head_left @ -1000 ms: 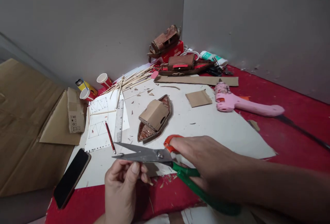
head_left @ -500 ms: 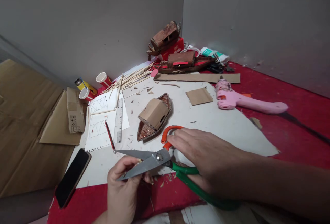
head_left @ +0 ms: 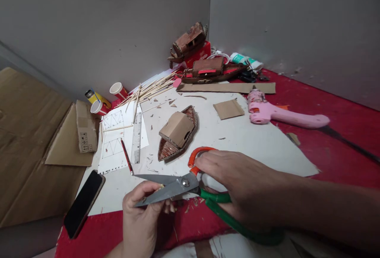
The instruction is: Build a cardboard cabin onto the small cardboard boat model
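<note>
My right hand [head_left: 234, 182] is wrapped round a pair of scissors [head_left: 173, 190] with one orange and one green handle. Their blades point left and stand apart. Right by the blades, my left hand [head_left: 142, 206] is closed, its thumb and fingers pinched together below and around the lower blade. A tiny pale tip shows at its fingertips; the rest of what it holds is hidden. Just beyond the scissors sits a small model boat [head_left: 176, 133] with a bare cardboard cabin and a brown hull.
A pink glue gun [head_left: 287, 117] lies at right, near a cardboard square [head_left: 228, 109]. Thin wooden sticks [head_left: 148, 91], paper cups [head_left: 117, 88] and two brown model boats [head_left: 204, 71] stand behind. A pencil [head_left: 127, 157], ruler [head_left: 136, 139] and phone [head_left: 84, 202] lie left, beside large cardboard [head_left: 29, 143].
The scissors' handles and my right hand have shifted very slightly to the right. My left hand stays almost where it was, and the blades remain apart.
</note>
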The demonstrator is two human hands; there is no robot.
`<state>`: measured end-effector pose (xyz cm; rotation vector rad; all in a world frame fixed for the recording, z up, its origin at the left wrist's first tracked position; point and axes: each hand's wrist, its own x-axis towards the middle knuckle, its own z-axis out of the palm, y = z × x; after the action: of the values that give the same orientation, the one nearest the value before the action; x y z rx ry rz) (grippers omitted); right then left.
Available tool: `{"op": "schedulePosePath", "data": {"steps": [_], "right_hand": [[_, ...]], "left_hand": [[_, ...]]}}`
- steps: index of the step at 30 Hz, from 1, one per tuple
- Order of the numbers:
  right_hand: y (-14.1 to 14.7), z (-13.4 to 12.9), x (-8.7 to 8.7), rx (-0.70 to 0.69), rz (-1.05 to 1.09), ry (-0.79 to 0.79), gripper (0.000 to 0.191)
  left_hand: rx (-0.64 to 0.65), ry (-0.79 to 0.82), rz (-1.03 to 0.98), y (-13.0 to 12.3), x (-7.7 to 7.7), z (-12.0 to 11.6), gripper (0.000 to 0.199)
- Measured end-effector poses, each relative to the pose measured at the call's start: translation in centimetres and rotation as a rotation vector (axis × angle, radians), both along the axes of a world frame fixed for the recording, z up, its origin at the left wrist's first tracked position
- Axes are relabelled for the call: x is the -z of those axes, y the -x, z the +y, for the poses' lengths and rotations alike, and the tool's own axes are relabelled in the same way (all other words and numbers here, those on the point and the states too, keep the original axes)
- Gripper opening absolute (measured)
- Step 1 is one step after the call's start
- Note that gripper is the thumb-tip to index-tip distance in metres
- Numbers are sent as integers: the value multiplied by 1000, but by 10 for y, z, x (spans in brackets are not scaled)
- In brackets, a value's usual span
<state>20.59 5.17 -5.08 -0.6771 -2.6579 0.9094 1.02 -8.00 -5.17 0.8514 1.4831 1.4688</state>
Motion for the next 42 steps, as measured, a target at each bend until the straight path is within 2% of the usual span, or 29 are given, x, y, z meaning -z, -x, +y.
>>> {"op": "schedulePosePath", "data": {"steps": [10, 16, 19, 23, 31, 37, 42], "right_hand": [[-2, 3, -4, -26, -62, 32, 11], [-4, 2, 0, -39, 10, -99, 25], [-5, 2, 3, -44, 41, -114, 27], [-6, 1, 6, -51, 93, -95, 26], [-8, 1, 2, -27, 5, -69, 19], [-9, 3, -2, -29, -54, -61, 26], [-9, 3, 0, -34, -35, -50, 25]], "left_hand": [[55, 8, -94, 6, 3, -2, 13], [70, 50, -71, 0, 1, -2, 10], [88, 30, -84, -2, 1, -1, 7], [115, -25, -107, 0, 2, 0, 12], [119, 79, -203, 1, 2, 4, 15], [131, 108, -303, 0, 2, 7, 17], [124, 99, -294, 0, 1, 6, 17]]}}
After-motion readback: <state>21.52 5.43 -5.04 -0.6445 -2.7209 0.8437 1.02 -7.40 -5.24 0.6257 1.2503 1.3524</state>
